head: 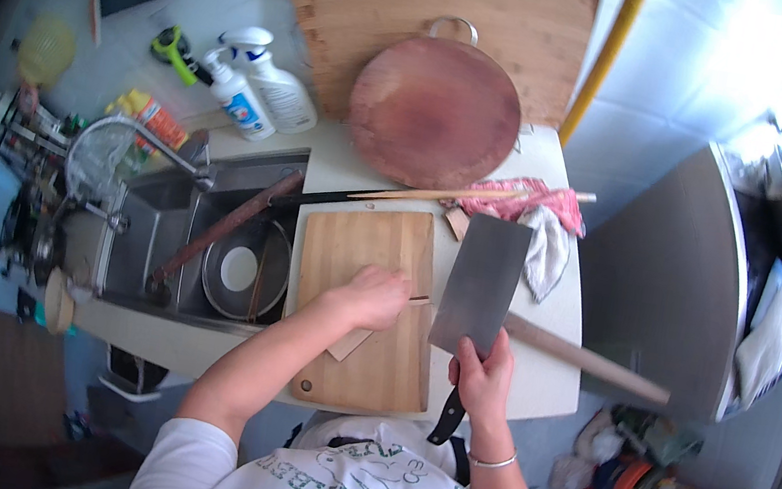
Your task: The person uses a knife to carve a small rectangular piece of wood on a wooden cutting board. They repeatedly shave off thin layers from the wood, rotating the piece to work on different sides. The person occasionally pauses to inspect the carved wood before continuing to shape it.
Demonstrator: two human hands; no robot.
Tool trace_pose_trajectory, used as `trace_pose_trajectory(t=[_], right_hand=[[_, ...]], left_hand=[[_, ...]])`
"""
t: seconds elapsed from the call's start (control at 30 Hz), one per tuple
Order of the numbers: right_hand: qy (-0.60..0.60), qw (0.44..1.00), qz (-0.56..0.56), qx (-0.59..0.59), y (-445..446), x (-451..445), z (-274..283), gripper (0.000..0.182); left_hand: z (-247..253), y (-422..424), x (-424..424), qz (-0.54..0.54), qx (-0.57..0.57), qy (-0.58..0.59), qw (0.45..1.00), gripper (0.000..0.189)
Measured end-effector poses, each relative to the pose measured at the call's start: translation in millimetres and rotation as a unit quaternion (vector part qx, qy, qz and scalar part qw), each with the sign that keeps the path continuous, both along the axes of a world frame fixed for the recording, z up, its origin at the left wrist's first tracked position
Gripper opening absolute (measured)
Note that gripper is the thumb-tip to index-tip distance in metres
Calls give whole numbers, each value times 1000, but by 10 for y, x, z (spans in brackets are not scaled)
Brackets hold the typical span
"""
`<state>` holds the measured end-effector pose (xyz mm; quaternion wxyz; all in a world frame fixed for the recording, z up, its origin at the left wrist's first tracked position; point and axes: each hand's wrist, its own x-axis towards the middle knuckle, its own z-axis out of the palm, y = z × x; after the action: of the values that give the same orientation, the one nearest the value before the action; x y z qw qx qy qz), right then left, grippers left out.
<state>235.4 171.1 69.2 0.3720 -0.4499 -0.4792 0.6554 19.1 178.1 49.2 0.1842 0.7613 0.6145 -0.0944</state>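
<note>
My right hand (481, 376) grips a cleaver by its black handle (449, 414). The broad steel blade (482, 285) points away from me, over the counter just right of the wooden cutting board (369, 241). Over the middle of that board, my left hand (375, 299) has its fingers curled down on a flat tan piece (349, 344), one corner of which shows below the wrist. A thin dark-edged end (420, 300) sticks out by the fingertips; whether it belongs to the same piece is hidden. Another small tan piece (456, 222) lies beyond the board's far right corner.
A double steel sink (149, 239) with a metal bowl (283, 259) is at left. Long sticks (234, 225) cross it. A round reddish-brown board (433, 114) leans at the back. Pink and white cloths (548, 260) lie right, near a wooden rod (590, 359) jutting past the counter edge.
</note>
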Motion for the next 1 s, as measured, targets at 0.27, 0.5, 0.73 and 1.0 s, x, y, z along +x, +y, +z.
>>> trace_pose_trajectory(t=[0.27, 0.5, 0.73, 1.0], right_hand=[[63, 995, 67, -40, -106, -545, 97, 18], [46, 961, 273, -1, -1124, -1932, 369, 24], [37, 891, 447, -66, -2876, -3826, 387, 28], [-1, 820, 572, -24, -4265, -5373, 70, 15]], left_hand=[[-30, -861, -578, 284, 110, -288, 908, 18], [139, -2693, -1541, 476, 191, -466, 720, 18], [-160, -5051, -2839, 650, 341, -461, 499, 15], [-1024, -6526, -3931, 755, 258, -199, 569, 28]])
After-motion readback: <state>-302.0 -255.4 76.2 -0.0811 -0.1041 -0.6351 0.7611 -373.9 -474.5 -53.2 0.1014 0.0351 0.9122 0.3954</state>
